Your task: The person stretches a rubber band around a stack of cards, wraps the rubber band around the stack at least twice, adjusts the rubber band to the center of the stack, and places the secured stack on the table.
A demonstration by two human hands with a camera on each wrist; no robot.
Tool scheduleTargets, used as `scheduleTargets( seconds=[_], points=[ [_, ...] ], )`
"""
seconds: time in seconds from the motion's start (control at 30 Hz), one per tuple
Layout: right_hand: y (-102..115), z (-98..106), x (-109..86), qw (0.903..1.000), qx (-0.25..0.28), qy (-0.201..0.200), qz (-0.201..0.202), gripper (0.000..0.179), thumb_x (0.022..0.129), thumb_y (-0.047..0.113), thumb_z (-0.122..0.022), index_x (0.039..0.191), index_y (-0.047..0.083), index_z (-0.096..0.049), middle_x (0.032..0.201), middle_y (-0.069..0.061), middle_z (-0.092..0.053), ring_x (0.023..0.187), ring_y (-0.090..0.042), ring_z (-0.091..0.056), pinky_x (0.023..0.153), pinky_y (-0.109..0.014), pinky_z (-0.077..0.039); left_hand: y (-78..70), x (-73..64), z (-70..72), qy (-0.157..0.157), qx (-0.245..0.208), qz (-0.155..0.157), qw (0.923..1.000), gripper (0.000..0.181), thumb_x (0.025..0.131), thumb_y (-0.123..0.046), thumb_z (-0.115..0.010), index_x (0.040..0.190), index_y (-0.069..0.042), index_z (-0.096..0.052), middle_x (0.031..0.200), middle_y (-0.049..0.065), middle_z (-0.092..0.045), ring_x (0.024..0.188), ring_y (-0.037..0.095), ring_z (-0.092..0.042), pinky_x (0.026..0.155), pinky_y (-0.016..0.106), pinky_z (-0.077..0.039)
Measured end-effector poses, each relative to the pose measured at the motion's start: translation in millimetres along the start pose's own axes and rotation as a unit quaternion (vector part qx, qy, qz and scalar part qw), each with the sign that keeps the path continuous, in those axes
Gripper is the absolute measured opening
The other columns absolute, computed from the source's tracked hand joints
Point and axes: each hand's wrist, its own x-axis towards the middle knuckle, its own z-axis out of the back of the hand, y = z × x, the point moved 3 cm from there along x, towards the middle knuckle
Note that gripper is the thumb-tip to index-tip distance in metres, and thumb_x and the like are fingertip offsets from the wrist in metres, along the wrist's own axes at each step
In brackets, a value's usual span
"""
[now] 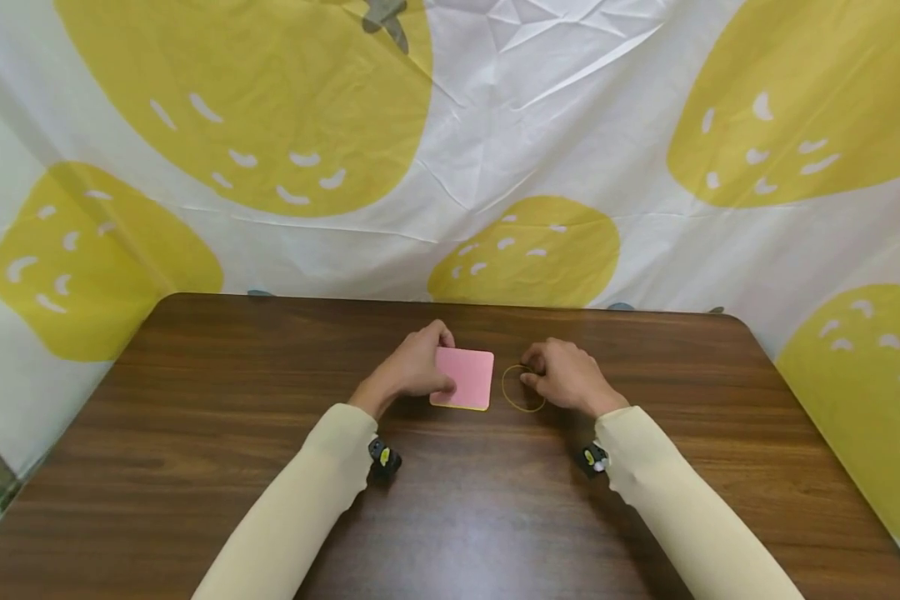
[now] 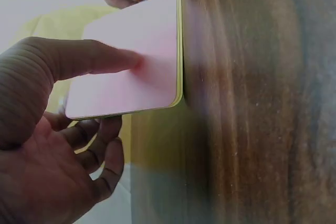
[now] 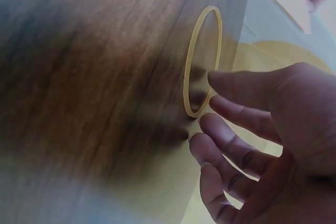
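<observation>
My left hand [image 1: 414, 363] grips a thin stack of pink cards [image 1: 471, 377] with rounded corners and yellow edges. In the left wrist view the thumb presses flat on the upper face of the cards [image 2: 121, 90], with the other fingers beneath. Just right of the cards, a thin yellow rubber band [image 1: 505, 393] forms a loop close to the tabletop. My right hand [image 1: 567, 377] pinches the side of this band between thumb and fingertips; the exact contact is partly hidden. In the right wrist view the band [image 3: 187, 74] stretches away from the fingertips as an oval.
A dark wooden table [image 1: 465, 517] with rounded far corners lies under both hands. Behind it hangs a white cloth [image 1: 480, 167] with yellow fruit shapes, reaching down to the table's far edge. Both wrists carry small black cameras [image 1: 384, 458].
</observation>
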Motion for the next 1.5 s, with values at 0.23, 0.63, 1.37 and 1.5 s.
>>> scheduleTargets(
  seconds=[0.23,0.63,1.37,1.5],
  points=[
    [-0.6,1.5,5.2,0.9996,0.002,-0.012,-0.026,0.009,0.090,0.016,-0.073,0.098,0.012,-0.073,0.082,0.000,-0.068,0.079,-0.026,-0.066,0.068,-0.051,-0.052,-11.1,-8.6,-1.9,-0.034,0.034,-0.029,0.9984,0.038,0.073,0.001,-0.079,0.099,-0.011,-0.054,0.096,0.006,-0.061,0.084,0.024,-0.057,0.070,0.036,-0.047],
    [2.3,-2.8,9.5,0.9991,-0.024,0.010,-0.033,0.007,0.092,0.011,-0.066,0.086,0.010,-0.068,0.086,-0.006,-0.064,0.080,-0.028,-0.062,0.072,-0.050,-0.053,-15.3,-21.0,-6.4,-0.058,0.064,-0.065,0.9941,0.035,0.075,-0.004,-0.083,0.095,-0.013,-0.056,0.096,0.005,-0.065,0.085,0.024,-0.059,0.075,0.041,-0.050],
    [-1.7,1.0,-6.4,0.9940,0.099,0.037,-0.030,0.014,0.091,0.016,-0.074,0.095,0.003,-0.071,0.080,-0.003,-0.068,0.069,-0.018,-0.060,0.062,-0.033,-0.049,-4.3,-27.5,-2.7,-0.039,0.002,-0.104,0.9938,0.019,0.082,-0.006,-0.079,0.091,-0.008,-0.063,0.080,0.001,-0.061,0.071,0.015,-0.052,0.064,0.028,-0.043],
    [0.4,2.6,-9.0,0.9937,0.105,0.036,-0.019,0.012,0.093,0.016,-0.072,0.083,0.009,-0.071,0.073,0.002,-0.065,0.063,-0.015,-0.055,0.058,-0.031,-0.046,-0.9,-26.1,-4.4,-0.036,-0.003,-0.101,0.9943,0.018,0.083,-0.005,-0.079,0.093,-0.007,-0.065,0.082,0.002,-0.063,0.072,0.017,-0.054,0.064,0.027,-0.043]
  ],
)
